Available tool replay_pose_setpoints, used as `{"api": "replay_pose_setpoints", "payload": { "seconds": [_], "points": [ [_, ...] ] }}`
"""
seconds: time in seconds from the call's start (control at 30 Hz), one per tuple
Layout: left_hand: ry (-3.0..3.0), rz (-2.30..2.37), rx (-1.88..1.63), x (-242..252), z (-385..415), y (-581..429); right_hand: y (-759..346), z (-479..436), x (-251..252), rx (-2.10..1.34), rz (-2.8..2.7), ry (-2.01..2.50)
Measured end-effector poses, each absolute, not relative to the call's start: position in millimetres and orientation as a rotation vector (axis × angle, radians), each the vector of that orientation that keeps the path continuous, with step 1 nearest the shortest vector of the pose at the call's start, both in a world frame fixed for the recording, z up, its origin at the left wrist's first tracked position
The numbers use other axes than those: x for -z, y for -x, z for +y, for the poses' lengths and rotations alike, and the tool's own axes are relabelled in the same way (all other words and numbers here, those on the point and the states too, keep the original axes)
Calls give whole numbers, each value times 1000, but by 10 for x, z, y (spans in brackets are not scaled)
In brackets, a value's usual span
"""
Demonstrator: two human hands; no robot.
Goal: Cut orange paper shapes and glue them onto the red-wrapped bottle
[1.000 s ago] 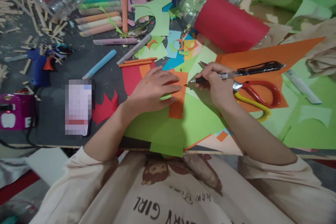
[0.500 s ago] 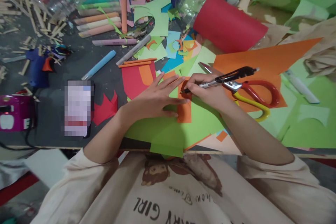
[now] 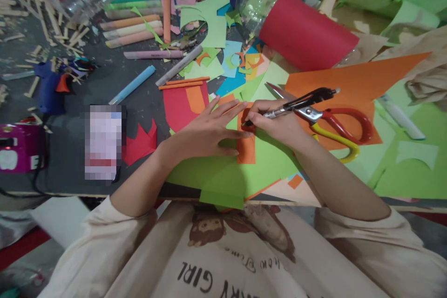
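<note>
My right hand (image 3: 274, 120) grips a black pen (image 3: 303, 101), its tip down on a small orange paper piece (image 3: 246, 152). My left hand (image 3: 209, 130) lies flat with fingers spread, some fingertips resting on that orange piece. Beneath both hands is a green paper sheet (image 3: 202, 172). Under the left fingers' far side shows a red paper piece (image 3: 178, 109) with orange strips on it. Scissors (image 3: 310, 114) with one red and one yellow handle lie just beyond my right hand, partly hidden by it and the pen.
A bottle wrapped in red paper (image 3: 307, 30) lies at the back right, by a large orange sheet (image 3: 349, 84). On the left are a phone (image 3: 103, 142), a red paper crown shape (image 3: 141, 144), a blue glue gun (image 3: 50, 86) and several markers (image 3: 134, 30). Paper scraps and sticks litter the back.
The pen has shifted slightly, its tip now a little nearer my right hand and its top end tilted a bit to the left. My left hand stays in place.
</note>
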State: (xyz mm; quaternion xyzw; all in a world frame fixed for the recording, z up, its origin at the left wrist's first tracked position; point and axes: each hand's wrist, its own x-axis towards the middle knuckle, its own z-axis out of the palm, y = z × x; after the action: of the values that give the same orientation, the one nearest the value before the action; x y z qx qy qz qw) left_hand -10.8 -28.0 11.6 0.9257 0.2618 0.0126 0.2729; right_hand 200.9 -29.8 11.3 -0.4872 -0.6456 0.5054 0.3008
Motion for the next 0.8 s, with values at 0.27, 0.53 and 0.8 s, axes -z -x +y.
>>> {"api": "replay_pose_setpoints", "payload": {
  "seconds": [0.27,0.53,0.8],
  "points": [
    [-2469,737,-6,-84,-278,102,-2007,-300,-124,-1369,-1653,1298],
    [-2481,754,19,-61,-276,98,-2007,-304,-69,-1212,-1636,1347],
    [-2485,736,24,-47,-266,107,-2005,-307,-96,-1216,-1679,1375]
  ]
}}
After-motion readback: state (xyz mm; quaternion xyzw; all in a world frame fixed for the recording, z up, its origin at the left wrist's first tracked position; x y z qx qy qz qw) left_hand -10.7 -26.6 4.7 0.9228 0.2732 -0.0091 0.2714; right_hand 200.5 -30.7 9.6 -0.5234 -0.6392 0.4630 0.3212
